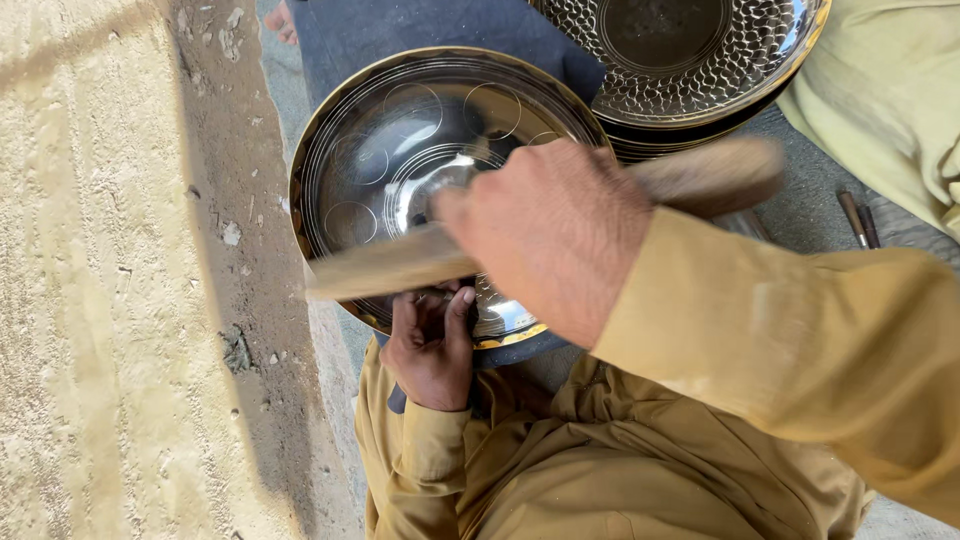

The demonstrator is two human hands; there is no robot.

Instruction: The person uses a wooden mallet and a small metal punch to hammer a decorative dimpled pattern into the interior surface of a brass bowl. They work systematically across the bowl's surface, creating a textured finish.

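Note:
A shiny round metal tray [370, 160] with a brass rim and engraved circles lies in front of me on a dark cloth. My right hand [548, 232] is raised over it, closed around a long wooden stick [390, 265] that is blurred with motion. My left hand [432, 345] sits at the tray's near edge, fingers pinched on a small tool that is mostly hidden under the stick. My mustard-coloured sleeves and lap fill the lower part of the head view.
A second metal tray [690, 60] with a scale pattern rests on a stack at the top right. Thin metal tools [858, 220] lie on the cloth at the right. Another person's pale green garment [890, 90] is at the far right. Rough sandy ground [110, 300] spreads left.

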